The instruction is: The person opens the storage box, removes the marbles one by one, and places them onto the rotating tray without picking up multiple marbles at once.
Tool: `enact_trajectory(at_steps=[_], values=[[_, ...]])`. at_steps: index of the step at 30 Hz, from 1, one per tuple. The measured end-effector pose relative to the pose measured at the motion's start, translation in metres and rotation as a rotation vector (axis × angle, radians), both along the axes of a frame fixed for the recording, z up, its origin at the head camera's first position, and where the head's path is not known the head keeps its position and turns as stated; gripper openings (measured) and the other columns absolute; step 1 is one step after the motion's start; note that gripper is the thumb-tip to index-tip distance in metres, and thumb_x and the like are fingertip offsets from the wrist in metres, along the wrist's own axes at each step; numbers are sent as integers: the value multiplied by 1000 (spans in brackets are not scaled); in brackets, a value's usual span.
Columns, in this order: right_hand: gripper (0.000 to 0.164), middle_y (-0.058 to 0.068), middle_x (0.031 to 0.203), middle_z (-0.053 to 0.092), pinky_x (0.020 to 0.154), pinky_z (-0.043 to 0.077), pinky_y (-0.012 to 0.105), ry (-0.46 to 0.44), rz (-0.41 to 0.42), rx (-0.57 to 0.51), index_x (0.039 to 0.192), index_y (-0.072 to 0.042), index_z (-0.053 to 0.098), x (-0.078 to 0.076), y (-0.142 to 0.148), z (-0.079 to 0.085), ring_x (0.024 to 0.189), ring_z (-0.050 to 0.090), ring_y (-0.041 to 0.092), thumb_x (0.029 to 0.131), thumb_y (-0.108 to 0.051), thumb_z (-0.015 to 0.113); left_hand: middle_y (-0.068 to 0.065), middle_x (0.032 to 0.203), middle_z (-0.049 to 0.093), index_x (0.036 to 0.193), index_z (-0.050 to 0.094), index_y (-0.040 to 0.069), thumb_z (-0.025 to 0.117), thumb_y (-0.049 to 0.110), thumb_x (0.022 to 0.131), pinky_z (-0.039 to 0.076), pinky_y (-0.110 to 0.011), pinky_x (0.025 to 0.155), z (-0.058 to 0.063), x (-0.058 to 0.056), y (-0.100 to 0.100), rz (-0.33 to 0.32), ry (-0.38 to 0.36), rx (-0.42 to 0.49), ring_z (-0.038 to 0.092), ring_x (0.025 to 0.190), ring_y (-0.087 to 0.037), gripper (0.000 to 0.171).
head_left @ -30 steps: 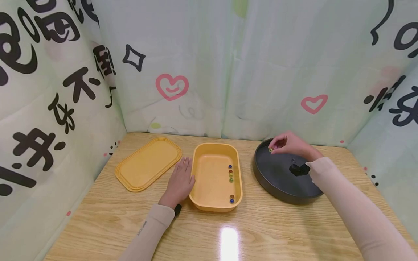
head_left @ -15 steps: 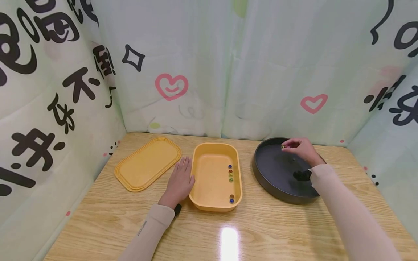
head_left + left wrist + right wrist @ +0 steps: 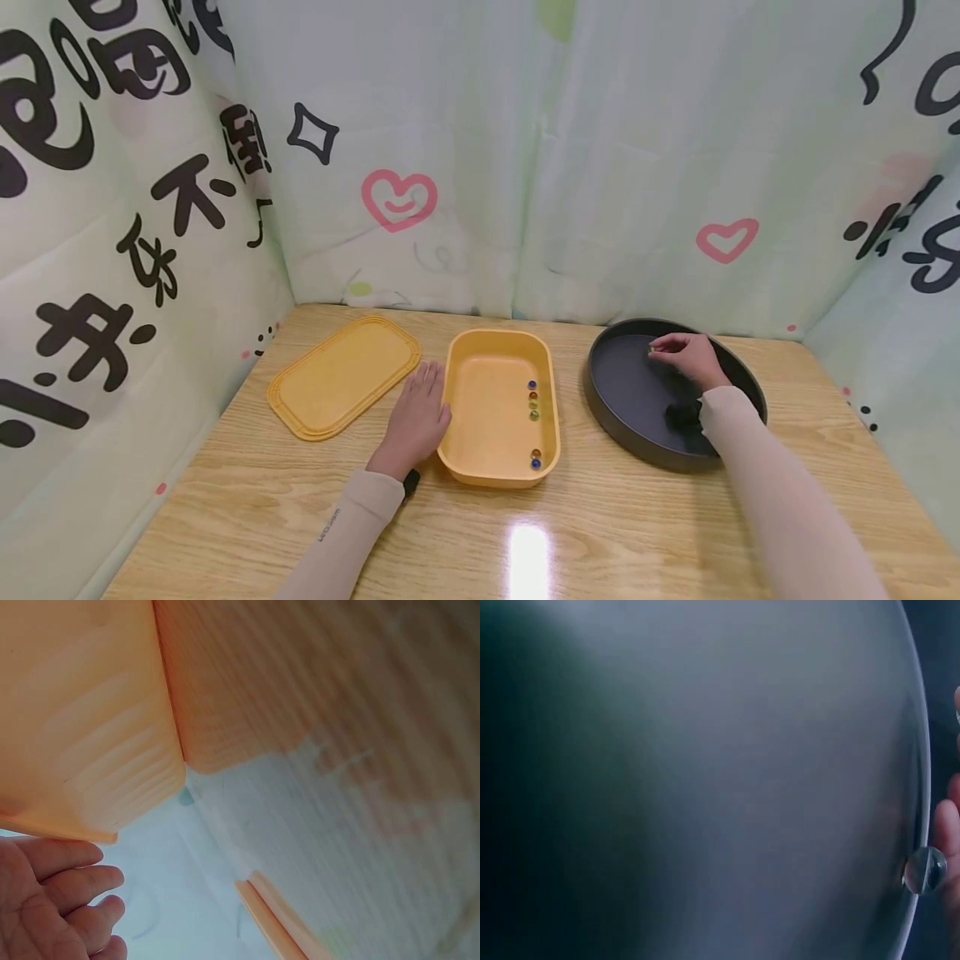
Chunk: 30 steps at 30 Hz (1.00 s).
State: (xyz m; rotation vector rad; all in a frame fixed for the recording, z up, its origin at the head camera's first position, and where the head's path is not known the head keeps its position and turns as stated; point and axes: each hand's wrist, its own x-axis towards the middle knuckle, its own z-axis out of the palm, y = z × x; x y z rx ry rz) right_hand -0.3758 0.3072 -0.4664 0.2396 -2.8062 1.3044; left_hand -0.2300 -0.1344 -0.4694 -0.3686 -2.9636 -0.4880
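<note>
In the head view my right hand (image 3: 692, 360) is over the round dark pan (image 3: 630, 400), pinching a small greenish marble (image 3: 651, 350) between thumb and fingertips. The right wrist view has a clear glass marble (image 3: 925, 870) lying near the pan's curved wall, beside fingers cut off by the frame's edge. My left hand (image 3: 412, 421) lies with straight fingers along the left rim of a yellow box (image 3: 480, 477). Seen from the left wrist, those fingers (image 3: 82, 885) sit against the box's rim. Several coloured marbles (image 3: 533, 406) lie in the box along its right side.
A yellow lid (image 3: 345, 379) lies flat on the wooden table (image 3: 600, 533), left of the box. Behind the table hangs a pale printed curtain (image 3: 600, 167), with more of it at both sides.
My right hand has moved from the pan's far left edge rightward and then slightly down, still pinching the marble. The left hand stays on the box; the view has shifted slightly.
</note>
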Motion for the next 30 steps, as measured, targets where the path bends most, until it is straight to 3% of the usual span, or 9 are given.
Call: enact_trajectory(at_steps=[3,10,22,30], values=[[32,-14,76,67,57,44,16,21,-14,53,100,7,69,-2,1,-3,65,51,-7,80,-17,75,-20,152,27,146,26,-5,42,22,98,17,-47,118,0,0,1,0,0,-2,20,144,-34,57],[28,17,89,70,58,43,16,12,-36,137,101,6,69,-3,-3,-1,66,50,-3,81,-13,73,-20,153,27,146,26,-5,43,22,98,18,-48,118,0,0,0,4,1,-6,21,144,-33,57],[25,17,88,70,59,42,17,-25,-28,187,99,7,69,-3,-2,-1,66,50,-1,81,-11,73,-22,151,29,144,28,-7,43,21,98,18,-48,117,1,1,1,-1,3,13,22,143,-35,56],[28,18,88,71,58,43,15,-16,-4,171,102,8,68,-3,-1,-2,65,51,-7,81,-9,72,-22,152,29,145,27,-6,43,21,98,17,-47,118,2,2,1,0,9,9,22,144,-34,56]])
